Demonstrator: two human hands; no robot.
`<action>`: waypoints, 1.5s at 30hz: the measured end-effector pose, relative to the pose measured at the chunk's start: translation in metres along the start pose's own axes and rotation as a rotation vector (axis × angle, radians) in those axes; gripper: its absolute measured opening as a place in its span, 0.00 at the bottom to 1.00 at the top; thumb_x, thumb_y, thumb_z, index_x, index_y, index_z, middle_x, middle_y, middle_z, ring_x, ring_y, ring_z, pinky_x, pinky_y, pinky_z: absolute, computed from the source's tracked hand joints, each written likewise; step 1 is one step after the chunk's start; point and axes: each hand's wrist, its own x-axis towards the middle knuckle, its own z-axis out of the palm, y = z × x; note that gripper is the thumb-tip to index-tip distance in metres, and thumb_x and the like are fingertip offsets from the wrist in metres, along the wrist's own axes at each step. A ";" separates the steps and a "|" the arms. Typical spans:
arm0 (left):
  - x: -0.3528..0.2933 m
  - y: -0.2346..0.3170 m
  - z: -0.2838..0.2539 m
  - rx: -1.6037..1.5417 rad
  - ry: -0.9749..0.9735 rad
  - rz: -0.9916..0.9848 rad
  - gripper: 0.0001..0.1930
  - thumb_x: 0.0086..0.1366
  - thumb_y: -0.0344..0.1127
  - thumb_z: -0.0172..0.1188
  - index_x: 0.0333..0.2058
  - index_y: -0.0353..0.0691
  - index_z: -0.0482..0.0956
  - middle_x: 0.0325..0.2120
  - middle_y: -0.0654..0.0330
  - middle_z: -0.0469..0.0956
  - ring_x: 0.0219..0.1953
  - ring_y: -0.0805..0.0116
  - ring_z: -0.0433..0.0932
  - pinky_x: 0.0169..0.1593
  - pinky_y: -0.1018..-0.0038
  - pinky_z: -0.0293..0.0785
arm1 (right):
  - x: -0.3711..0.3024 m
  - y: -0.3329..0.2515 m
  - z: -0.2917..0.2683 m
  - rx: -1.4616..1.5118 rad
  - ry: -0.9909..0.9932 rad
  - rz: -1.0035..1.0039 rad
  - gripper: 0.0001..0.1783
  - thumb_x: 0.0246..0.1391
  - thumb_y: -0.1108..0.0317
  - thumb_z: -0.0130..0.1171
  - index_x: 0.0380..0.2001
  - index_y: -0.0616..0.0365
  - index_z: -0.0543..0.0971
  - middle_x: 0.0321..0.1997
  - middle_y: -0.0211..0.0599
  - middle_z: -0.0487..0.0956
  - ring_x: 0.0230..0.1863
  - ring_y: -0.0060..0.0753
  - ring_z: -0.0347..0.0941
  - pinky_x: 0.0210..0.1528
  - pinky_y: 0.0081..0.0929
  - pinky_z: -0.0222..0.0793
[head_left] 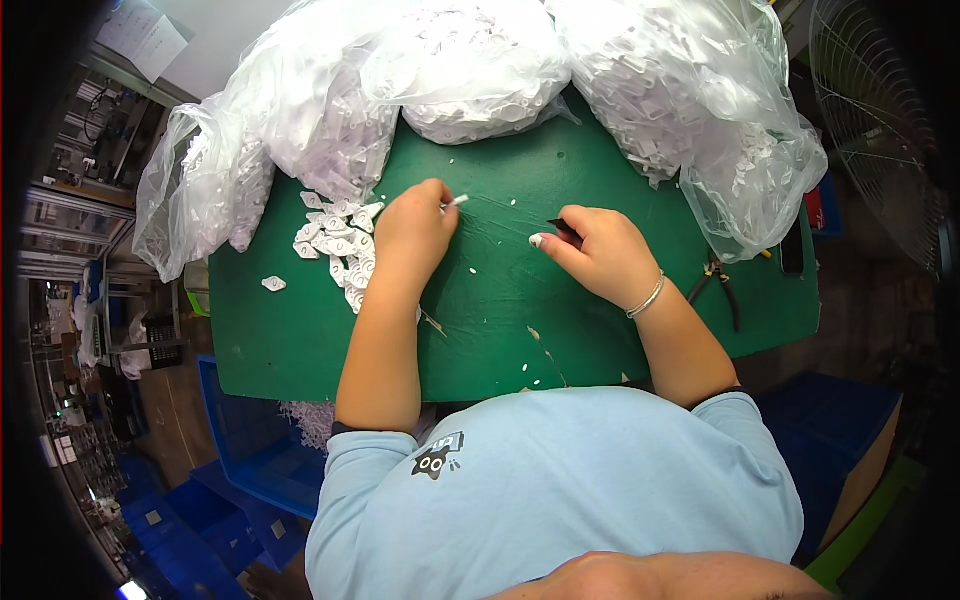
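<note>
Over the green table mat [480, 330], my left hand [412, 228] is closed, pinching a small white plastic piece [458, 202] that sticks out past its fingertips. A small gap to its right, my right hand [602, 258] is curled round a black hand tool [566, 231]; most of it is hidden, so its exact kind does not show. The two hands are apart. Beside my left wrist lies a heap of white diamond-shaped plastic parts [340, 238]. One more diamond-shaped part [273, 284] lies alone to the left.
Large clear bags [490, 75] of white plastic parts line the far side. Right of my right wrist are pliers with dark handles [715, 285] and a dark flat object [792, 248]. Tiny white scraps dot the mat. A wire-cage fan [880, 130] stands right; a blue crate [250, 440] is lower left.
</note>
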 end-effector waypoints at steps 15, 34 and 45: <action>-0.020 0.025 -0.011 -0.529 0.066 0.528 0.12 0.46 0.18 0.63 0.31 0.37 0.76 0.24 0.62 0.78 0.19 0.75 0.71 0.23 0.80 0.65 | -0.001 0.006 0.004 0.587 -0.075 -0.004 0.17 0.57 0.56 0.60 0.30 0.62 0.73 0.19 0.27 0.66 0.22 0.18 0.59 0.25 0.22 0.58; -0.021 0.035 -0.011 -0.800 -0.026 0.569 0.11 0.50 0.20 0.63 0.27 0.38 0.70 0.29 0.56 0.79 0.27 0.70 0.75 0.29 0.78 0.67 | 0.002 0.011 0.014 0.861 -0.117 0.060 0.13 0.60 0.61 0.56 0.36 0.63 0.75 0.25 0.19 0.69 0.26 0.09 0.57 0.27 0.15 0.56; -0.023 0.029 -0.001 -0.737 -0.066 0.572 0.15 0.48 0.24 0.70 0.26 0.39 0.68 0.25 0.57 0.76 0.23 0.69 0.73 0.26 0.76 0.66 | -0.004 -0.004 0.000 0.285 0.024 -0.211 0.17 0.55 0.57 0.61 0.30 0.61 0.72 0.21 0.36 0.71 0.21 0.32 0.65 0.25 0.28 0.63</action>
